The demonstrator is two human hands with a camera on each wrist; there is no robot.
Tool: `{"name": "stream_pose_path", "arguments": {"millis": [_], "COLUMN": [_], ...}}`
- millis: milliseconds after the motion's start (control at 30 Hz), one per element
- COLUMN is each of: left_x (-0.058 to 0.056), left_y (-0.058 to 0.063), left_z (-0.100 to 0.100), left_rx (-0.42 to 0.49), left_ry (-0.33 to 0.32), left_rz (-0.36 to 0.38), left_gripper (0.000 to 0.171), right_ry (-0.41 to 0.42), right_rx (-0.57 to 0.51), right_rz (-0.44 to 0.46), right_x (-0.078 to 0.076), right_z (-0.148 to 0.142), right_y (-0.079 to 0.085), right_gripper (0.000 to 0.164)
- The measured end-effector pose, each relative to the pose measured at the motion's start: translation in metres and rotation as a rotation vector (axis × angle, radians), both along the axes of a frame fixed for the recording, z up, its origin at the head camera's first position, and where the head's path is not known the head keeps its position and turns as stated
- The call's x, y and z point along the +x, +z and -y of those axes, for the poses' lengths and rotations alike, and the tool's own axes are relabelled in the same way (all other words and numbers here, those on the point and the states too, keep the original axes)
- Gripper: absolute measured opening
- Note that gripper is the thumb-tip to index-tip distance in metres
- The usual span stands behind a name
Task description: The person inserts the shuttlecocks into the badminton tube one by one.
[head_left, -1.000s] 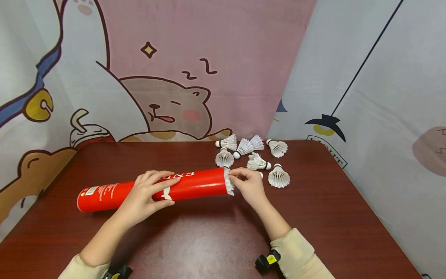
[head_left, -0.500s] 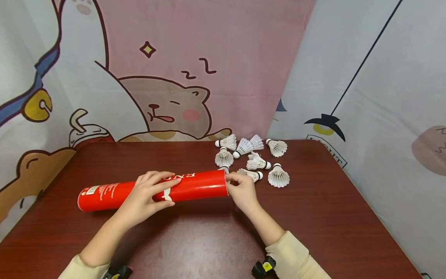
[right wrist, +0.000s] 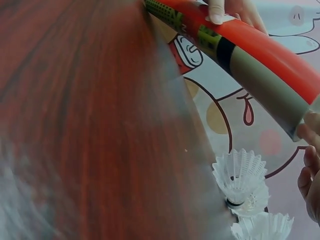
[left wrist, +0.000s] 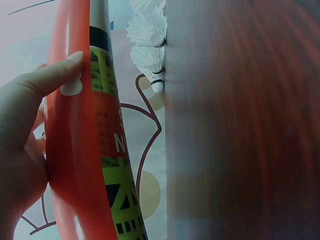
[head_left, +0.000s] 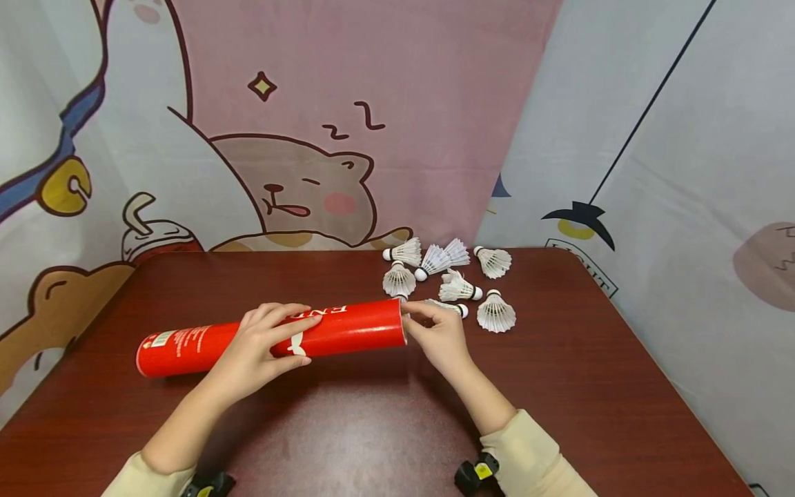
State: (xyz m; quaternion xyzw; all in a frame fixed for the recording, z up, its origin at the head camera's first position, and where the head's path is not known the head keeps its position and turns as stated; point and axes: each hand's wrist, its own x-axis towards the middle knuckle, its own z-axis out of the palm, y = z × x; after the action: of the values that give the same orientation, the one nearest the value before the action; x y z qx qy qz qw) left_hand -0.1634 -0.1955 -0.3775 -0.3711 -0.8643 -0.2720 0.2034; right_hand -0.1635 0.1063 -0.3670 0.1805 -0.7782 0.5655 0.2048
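Note:
My left hand (head_left: 253, 348) grips the middle of a red shuttlecock tube (head_left: 360, 330), thumb on the near side and fingers over the top. The tube lies nearly level, pointing right, its mouth end raised above the table. Green and black print and a grey end band show on its underside (left wrist: 114, 180) in the left wrist view. My right hand (head_left: 442, 338) is at the mouth, with thumb and index fingertips right at the rim. In the right wrist view its fingers (right wrist: 311, 167) show at the edge, several bent. Whether they hold anything inside the tube, I cannot tell.
Several white feather shuttlecocks lie beyond the tube's mouth, among them one on the right (head_left: 495, 314) and one at the back (head_left: 495, 263). Another shuttlecock (head_left: 453, 308) is partly hidden behind my right hand. The dark red-brown table (head_left: 590, 386) meets a printed cloth backdrop (head_left: 459, 103).
A second ago white shuttlecock feathers stuck out of the tube's mouth, pinched by my right hand; now they are out of sight. The left hand and tube have barely moved.

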Motion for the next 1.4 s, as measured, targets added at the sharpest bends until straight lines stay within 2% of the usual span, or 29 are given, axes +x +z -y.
{"name": "stream_pose_path", "arguments": {"millis": [233,567,900,1067,1300,1400], "left_x": [0.0,0.0,0.0,0.0,0.0,0.0], "left_y": [-0.001,0.0,0.0,0.0,0.0,0.0], "left_z": [0.0,0.001,0.0,0.0,0.0,0.0], "left_rx": [0.002,0.003,0.003,0.001,-0.001,-0.001], "left_ry": [-0.004,-0.005,-0.003,-0.003,0.001,0.001], "left_rz": [-0.007,-0.006,-0.003,-0.004,-0.002,-0.001], "left_gripper": [0.075,0.074,0.075,0.075,0.075,0.075], "right_ry": [-0.003,-0.041,-0.158,-0.215,-0.285,-0.301], "right_rx": [0.03,0.039,0.108,0.146,0.135,0.155], "right_rz": [-0.091,-0.137,-0.19,-0.184,-0.108,-0.067], "right_x": [-0.001,-0.003,-0.007,-0.012,-0.032,-0.034], "right_z": [-0.012,-0.043,-0.086,-0.113,-0.153,-0.163], "right_y": [0.003,0.001,-0.002,-0.007,-0.033,-0.039], "right_gripper": [0.016,0.017,0.017,0.02,0.024,0.024]}}
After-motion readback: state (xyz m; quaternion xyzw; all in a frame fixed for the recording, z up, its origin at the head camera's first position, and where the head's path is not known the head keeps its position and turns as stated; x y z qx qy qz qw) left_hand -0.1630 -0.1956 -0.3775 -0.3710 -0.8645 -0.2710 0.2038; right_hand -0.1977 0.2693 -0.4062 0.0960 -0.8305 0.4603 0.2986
